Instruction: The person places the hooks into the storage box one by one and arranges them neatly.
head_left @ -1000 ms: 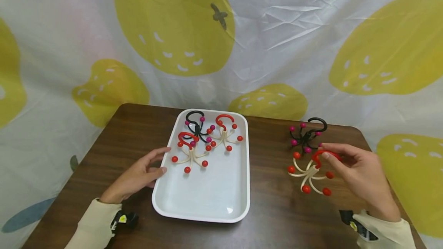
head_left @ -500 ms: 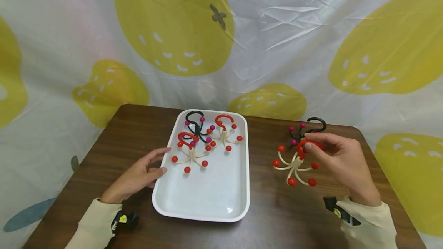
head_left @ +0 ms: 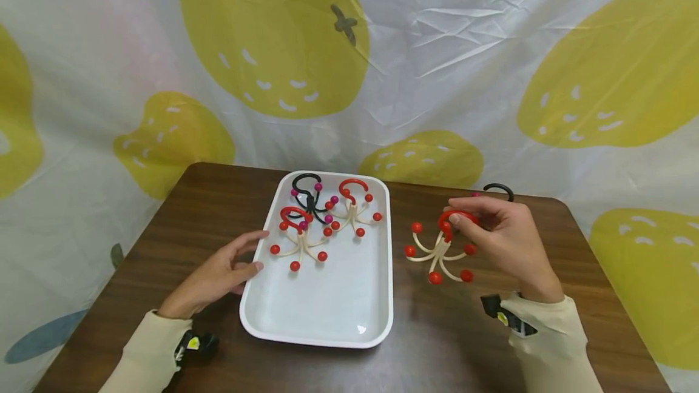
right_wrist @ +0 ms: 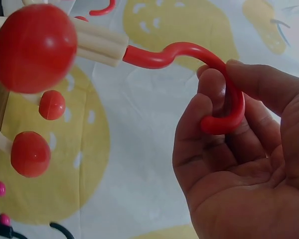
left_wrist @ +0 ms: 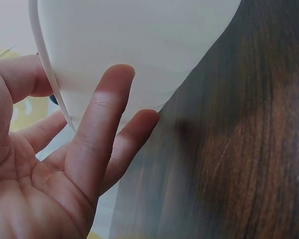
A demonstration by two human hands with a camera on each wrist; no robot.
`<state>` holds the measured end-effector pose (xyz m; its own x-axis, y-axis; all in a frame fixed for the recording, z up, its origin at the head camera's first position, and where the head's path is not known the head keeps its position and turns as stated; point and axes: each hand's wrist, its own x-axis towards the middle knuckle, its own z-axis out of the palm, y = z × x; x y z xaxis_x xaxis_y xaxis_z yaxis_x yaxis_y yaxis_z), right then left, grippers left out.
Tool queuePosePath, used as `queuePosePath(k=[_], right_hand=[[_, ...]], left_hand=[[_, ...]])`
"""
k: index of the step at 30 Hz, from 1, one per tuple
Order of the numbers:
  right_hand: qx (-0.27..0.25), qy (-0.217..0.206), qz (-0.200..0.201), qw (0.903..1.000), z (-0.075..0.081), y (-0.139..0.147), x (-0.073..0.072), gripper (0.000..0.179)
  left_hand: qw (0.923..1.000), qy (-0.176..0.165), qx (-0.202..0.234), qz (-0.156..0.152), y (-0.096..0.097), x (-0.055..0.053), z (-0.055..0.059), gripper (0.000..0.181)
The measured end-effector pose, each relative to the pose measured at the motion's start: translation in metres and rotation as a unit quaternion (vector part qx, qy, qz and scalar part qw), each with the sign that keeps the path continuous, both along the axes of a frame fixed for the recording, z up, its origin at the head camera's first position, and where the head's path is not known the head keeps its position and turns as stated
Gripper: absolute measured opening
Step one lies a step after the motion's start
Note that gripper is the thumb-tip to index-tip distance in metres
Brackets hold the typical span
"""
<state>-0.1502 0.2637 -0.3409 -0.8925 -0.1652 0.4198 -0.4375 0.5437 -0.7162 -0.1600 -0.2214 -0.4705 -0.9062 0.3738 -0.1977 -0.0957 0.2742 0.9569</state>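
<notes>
Head view: we record the right hand (head_left: 499,232) grasping a cream-and-red hanger (head_left: 439,250), thumb and fingertips pinching its red hook (head_left: 445,220). The hanger is left of that hand and appears lifted off the tabletop (head_left: 464,350). We note its long axis as tilted: hook end up at the fingertips, cream arms splaying down and leftward to red balls (head_left: 435,278). In the right wrist view its shaft points away from the palm. The left hand (head_left: 218,275), fingers loosely extended, touches the edge of a white tray (head_left: 317,317). Right of it, inside the tray, we log two red-hooked pieces (head_left: 301,246) and a black piece (head_left: 310,204). The yellow patch on the wrist strap (head_left: 516,324) below the right hand is too small for us to read.
</notes>
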Motion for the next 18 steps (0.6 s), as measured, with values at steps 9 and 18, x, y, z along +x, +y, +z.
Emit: queuePosePath(k=[9,18], right_hand=[[-0.023,-0.004,0.036,0.9991,-0.005,-0.022,-0.011,0.020],[-0.046,-0.024,0.054,0.9971,-0.007,-0.046,-0.018,0.020]], left_hand=[[1.0000,0.001,0.006,-0.005,0.000,0.000,-0.001,0.067],[1.0000,0.002,0.005,-0.005,-0.001,-0.001,-0.002,0.069]])
